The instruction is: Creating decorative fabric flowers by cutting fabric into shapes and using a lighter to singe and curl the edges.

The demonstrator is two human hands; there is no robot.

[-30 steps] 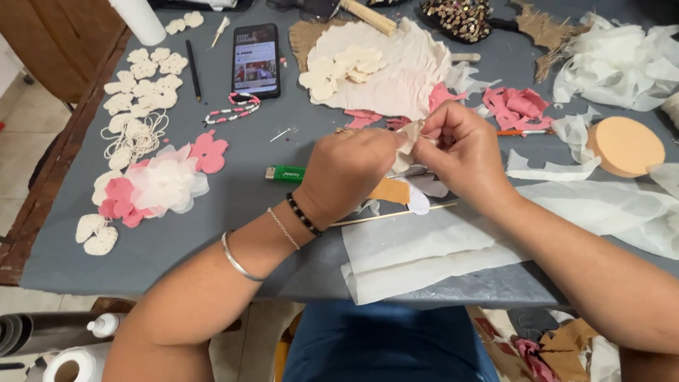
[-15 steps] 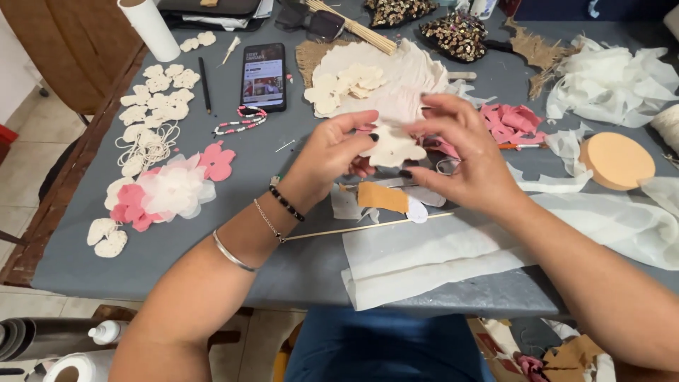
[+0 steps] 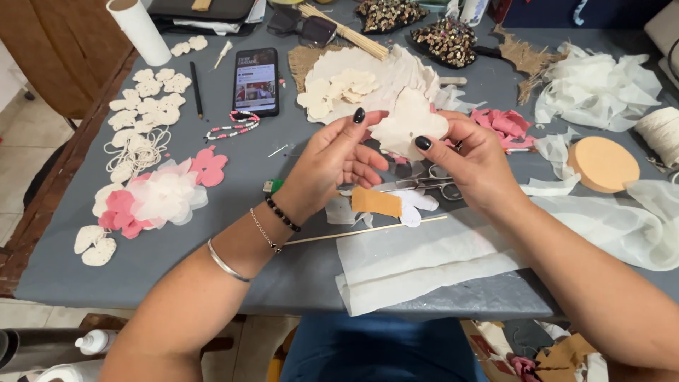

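Risking a crease or tear: the thin cream fabric petal (image 3: 409,127) was pinched hard between left hand (image 3: 332,166) fingertips and right hand (image 3: 472,159) thumb, both hands closed on its edges. Item: flower-shaped, off-white, limp, held above the grey table (image 3: 283,269), over the scissors (image 3: 424,185).

Both hands hold a cream, petal-shaped fabric cutout (image 3: 409,126) above the middle of the grey table (image 3: 297,269). The left hand (image 3: 332,166) pinches its left edge, and the right hand (image 3: 475,159) grips its right side with the thumb on top. Under the hands lie steel scissors (image 3: 428,184), a tan paper scrap (image 3: 376,202) and a thin wooden stick (image 3: 368,231). A black smartphone (image 3: 255,81) lies towards the far edge, and a pink-and-white fabric flower (image 3: 161,194) lies near the left edge.
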